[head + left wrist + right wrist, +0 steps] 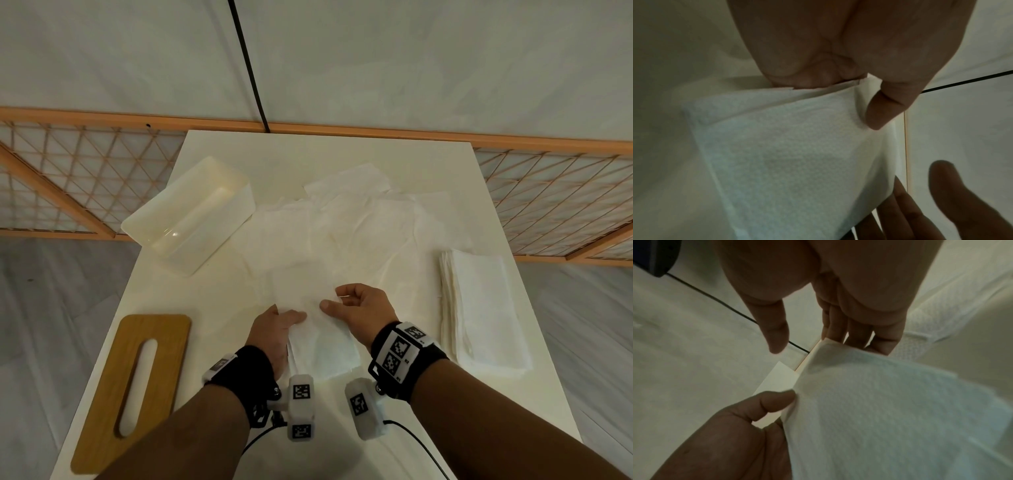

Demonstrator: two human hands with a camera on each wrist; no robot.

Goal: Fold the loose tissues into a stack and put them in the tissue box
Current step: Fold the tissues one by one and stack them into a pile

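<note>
We see two hands on one tissue (325, 346) at the counter's (394, 428) near middle: left hand (274, 334) pinches its left edge, right hand (361, 310) curls over its far edge. Beyond: one lid (137, 387), one folded stack (479, 311), several loose tissues (346, 226), one open tissue box (188, 214).

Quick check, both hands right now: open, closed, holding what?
Left hand: thumb and fingers pinch the edge of the folded tissue.
Right hand: fingers loosely curled at the same tissue's far edge; whether it grips cannot be told.
</note>
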